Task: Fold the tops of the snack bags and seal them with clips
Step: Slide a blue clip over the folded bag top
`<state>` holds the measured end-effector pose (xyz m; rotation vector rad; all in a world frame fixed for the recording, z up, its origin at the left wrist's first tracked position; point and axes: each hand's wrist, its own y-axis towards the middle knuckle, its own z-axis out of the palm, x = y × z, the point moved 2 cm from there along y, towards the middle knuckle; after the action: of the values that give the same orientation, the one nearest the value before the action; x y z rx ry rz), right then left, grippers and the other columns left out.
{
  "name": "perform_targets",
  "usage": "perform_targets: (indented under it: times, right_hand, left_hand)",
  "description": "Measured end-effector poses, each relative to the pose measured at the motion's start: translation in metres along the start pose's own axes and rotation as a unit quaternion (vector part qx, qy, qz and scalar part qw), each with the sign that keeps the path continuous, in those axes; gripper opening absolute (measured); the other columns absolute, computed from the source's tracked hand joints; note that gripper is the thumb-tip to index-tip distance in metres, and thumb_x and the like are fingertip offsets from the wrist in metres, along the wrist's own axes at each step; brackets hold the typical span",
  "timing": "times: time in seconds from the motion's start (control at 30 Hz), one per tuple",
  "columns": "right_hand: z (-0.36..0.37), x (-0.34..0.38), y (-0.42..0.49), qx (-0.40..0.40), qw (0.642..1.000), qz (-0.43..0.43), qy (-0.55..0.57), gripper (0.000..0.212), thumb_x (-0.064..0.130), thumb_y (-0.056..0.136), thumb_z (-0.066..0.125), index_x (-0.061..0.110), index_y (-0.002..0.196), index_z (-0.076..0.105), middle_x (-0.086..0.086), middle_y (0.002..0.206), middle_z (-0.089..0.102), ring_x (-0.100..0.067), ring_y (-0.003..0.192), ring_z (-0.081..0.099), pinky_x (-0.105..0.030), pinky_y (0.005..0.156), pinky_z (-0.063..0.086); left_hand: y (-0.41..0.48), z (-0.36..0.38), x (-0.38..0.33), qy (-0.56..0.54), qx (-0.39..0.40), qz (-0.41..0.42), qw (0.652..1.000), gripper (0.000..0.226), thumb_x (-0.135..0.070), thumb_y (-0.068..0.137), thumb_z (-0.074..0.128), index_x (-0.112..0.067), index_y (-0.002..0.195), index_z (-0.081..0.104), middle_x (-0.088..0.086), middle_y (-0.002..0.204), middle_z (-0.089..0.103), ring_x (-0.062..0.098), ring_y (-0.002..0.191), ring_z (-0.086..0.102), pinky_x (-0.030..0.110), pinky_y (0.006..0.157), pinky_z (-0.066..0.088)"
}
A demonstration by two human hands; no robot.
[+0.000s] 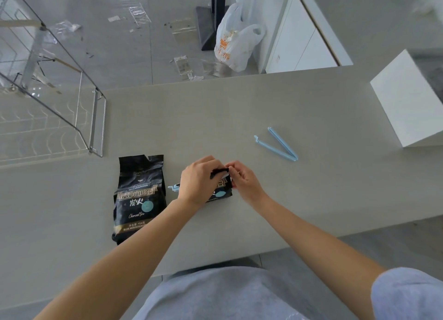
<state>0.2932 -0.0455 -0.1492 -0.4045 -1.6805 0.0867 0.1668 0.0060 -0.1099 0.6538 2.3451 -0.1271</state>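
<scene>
Snack bag (221,193), black, lies near the middle of the table (311,104), its top fold pinched tight by the left hand (196,183) and right hand (244,182). If either lets go to fetch the open blue clip (279,146) lying far right, the fold would likely spring open.

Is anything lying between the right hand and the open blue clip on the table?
Nothing visible. Bare table alone lies between the right hand, pinching the snack bag, and the open blue clip; the white box sits beyond.
</scene>
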Motion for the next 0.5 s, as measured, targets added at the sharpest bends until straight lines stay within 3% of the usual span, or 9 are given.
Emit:
perform_targets:
  times: [0.1,0.27,0.4,0.5]
  right_hand:
    - [0.000,-0.001,-0.001,0.010,1.000,0.008,-0.008,0.032,0.010,0.097,0.040,0.030,0.082,0.059,0.002,0.074,0.056,-0.024,0.078,0.053,-0.056,0.080,0.048]
    - [0.003,0.005,-0.005,0.031,0.999,0.006,-0.006,0.019,0.034,0.091,0.048,0.038,0.083,0.065,-0.005,0.088,0.064,-0.037,0.091,0.060,-0.055,0.086,0.047]
    - [0.000,0.007,-0.004,0.052,0.998,0.010,0.020,0.024,0.018,0.097,0.045,0.032,0.092,0.063,0.000,0.088,0.064,-0.017,0.086,0.061,-0.046,0.084,0.050]
    - [0.001,0.010,-0.004,0.065,0.997,0.002,0.044,0.023,0.007,0.098,0.041,0.018,0.099,0.062,-0.007,0.089,0.062,-0.020,0.086,0.058,-0.042,0.080,0.047]
  left_hand:
    - [-0.004,0.000,0.001,-0.008,-0.017,-0.010,1.000,0.003,-0.026,0.077,0.071,-0.023,0.077,0.071,-0.008,0.075,0.066,0.016,0.062,0.059,0.029,0.052,0.044]
    - [-0.001,-0.004,0.002,-0.013,-0.022,-0.017,1.000,0.004,-0.029,0.077,0.071,-0.026,0.078,0.072,-0.010,0.075,0.069,0.011,0.062,0.060,0.025,0.052,0.043]
    - [0.001,-0.003,0.001,-0.020,-0.015,-0.017,1.000,0.005,-0.027,0.078,0.071,-0.026,0.081,0.073,-0.008,0.075,0.070,0.014,0.064,0.062,0.029,0.054,0.046]
    - [0.000,-0.001,0.001,-0.032,-0.008,-0.009,0.999,0.006,-0.025,0.078,0.071,-0.025,0.083,0.074,-0.008,0.078,0.071,0.015,0.066,0.063,0.033,0.057,0.049]
